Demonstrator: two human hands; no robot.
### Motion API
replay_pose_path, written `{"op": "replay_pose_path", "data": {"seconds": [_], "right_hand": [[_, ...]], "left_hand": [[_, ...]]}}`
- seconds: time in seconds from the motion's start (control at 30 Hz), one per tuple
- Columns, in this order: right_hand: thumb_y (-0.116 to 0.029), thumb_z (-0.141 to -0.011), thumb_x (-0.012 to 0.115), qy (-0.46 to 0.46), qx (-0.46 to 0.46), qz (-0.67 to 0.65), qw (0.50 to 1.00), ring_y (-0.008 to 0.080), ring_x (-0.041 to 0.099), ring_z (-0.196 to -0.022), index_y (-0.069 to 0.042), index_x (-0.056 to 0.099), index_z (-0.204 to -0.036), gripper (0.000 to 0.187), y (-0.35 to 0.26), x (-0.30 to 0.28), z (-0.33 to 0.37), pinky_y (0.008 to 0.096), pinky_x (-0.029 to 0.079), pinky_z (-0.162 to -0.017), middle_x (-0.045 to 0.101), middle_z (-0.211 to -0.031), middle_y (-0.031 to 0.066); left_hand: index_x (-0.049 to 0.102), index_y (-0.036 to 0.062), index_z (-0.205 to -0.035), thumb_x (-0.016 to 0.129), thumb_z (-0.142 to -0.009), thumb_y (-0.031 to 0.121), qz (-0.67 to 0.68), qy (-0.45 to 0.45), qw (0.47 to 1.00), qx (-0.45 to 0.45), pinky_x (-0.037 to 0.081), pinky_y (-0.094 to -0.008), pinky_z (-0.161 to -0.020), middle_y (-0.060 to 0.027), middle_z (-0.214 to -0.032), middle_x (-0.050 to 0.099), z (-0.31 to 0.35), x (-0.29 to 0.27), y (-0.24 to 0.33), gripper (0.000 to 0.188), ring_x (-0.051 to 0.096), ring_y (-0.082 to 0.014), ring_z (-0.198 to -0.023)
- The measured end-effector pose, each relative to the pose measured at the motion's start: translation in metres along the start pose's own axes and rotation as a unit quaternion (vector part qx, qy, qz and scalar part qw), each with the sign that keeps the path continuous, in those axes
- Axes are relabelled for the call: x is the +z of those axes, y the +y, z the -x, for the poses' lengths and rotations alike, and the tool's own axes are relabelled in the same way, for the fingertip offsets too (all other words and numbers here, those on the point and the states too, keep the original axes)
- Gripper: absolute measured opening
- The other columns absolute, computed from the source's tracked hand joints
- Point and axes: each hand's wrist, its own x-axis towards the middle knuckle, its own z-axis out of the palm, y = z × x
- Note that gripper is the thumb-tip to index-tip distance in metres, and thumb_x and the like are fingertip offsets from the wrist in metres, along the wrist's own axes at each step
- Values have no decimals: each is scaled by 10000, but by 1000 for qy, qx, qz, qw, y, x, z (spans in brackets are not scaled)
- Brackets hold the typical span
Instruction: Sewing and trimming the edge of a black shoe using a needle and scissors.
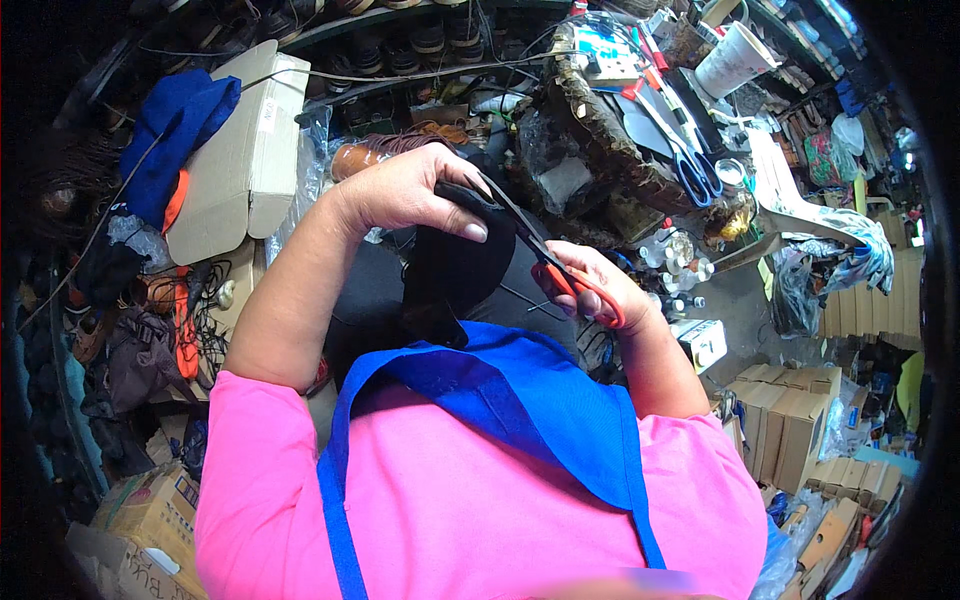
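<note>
My left hand [405, 190] is closed on the upper edge of a piece of black material [452, 265], thumb on the near side. The piece hangs down over my dark-clothed lap; whether it is cloth or leather I cannot make out. In my right hand [610, 275] is a pair of scissors [612, 311] with orange-red handles, fingers through the loops. Their dark blades point up and left, reaching the material's edge beside my left fingertips. Whether the blades have cut into it is hard to see.
On the right, a rough-edged work block [590, 125] carries blue-handled scissors [694, 178] and a white cup [735, 58]. Left of my arm stand an opened cardboard box [236, 165] and a blue cloth [178, 130]. Stacked cardboard boxes [785, 420] fill the lower right.
</note>
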Motion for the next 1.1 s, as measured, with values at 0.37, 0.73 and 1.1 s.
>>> {"op": "replay_pose_path", "data": {"seconds": [0.37,0.73,1.1], "right_hand": [[-582,-643,763,93,-36,28,995,74,457,-792,-52,494,-1068,731,8,-24,14,222,403,-709,472,-895,-15],[-412,-659,814,168,-77,-30,982,81,440,-811,-43,511,-1096,647,1,-19,6,220,375,-735,472,-886,-24],[-268,-537,880,120,-44,275,953,95,391,-729,-4,508,-834,544,-31,-30,24,263,354,-635,426,-753,-4]], "left_hand": [[596,103,-790,722,-597,114,-520,279,761,269,404,-357,-760,-19,-740,606,17,34,5,231,594,-191,-698],[606,125,-777,700,-652,80,-634,336,615,325,408,-332,-724,1,-830,621,22,45,0,162,579,-132,-682],[659,77,-860,670,-668,75,-583,300,680,328,424,-344,-711,-24,-858,670,35,38,1,192,596,-171,-699]]}}
